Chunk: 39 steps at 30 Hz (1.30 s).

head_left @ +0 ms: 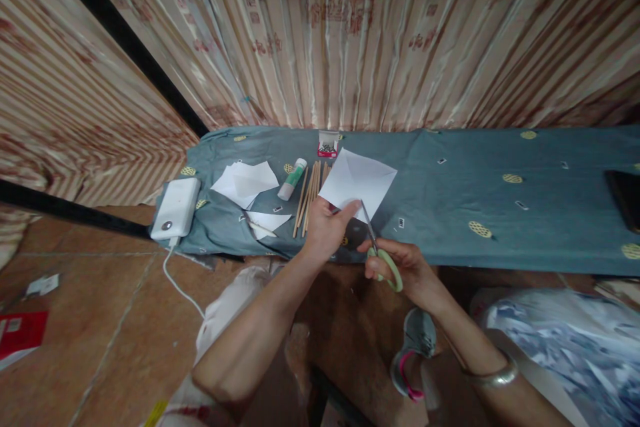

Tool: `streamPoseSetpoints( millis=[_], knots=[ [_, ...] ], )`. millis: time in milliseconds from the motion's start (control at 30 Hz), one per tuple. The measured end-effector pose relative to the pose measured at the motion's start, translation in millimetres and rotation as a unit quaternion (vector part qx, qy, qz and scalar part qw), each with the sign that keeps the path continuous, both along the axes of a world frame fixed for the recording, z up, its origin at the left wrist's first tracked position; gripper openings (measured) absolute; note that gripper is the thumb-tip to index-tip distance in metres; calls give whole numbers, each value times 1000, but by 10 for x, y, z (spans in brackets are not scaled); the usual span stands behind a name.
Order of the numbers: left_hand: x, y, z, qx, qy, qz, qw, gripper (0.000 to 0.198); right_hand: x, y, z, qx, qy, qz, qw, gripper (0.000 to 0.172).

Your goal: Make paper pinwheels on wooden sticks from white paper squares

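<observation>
My left hand (325, 228) pinches a white square of paper (357, 177) by its near edge, thumb on top. Crease lines run across the sheet, which is held tilted over the bench. My right hand (400, 268) has its fingers in the handles of a pair of green-handled scissors (391, 268). Their blades point up and away from me and meet the paper's near corner beside my left thumb. Just left of the paper lie several thin wooden sticks (311, 197), partly covered by the sheet and my left hand.
A glue stick (293, 179), white paper pieces (244, 181) and a small box of metal pins or clips (328, 145) lie on the cloth-covered bench (450, 213). At its left end sits a white power bank (176, 209) with a cable; a dark device (625, 197) rests far right.
</observation>
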<state>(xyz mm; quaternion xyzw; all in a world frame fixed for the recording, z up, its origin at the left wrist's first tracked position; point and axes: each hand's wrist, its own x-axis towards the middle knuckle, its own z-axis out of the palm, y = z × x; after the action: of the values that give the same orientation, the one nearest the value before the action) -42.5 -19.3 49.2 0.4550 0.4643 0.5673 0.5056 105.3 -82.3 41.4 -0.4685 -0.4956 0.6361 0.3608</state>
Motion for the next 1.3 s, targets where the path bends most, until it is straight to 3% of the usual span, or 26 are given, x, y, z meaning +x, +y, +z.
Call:
streamPoseSetpoints(
  millis=[267, 500, 1300],
  knots=[
    [-6, 0, -1, 3, 0, -7, 1000, 18, -28, -3, -31, -31, 22, -16, 999, 45],
    [21, -34, 69, -28, 0, -11, 1000, 20, -12, 4, -55, -13, 19, -21, 1000, 42],
    [20, -50, 50, -25, -23, -25, 999, 20, -18, 14, -61, -29, 27, -39, 998, 41]
  ],
)
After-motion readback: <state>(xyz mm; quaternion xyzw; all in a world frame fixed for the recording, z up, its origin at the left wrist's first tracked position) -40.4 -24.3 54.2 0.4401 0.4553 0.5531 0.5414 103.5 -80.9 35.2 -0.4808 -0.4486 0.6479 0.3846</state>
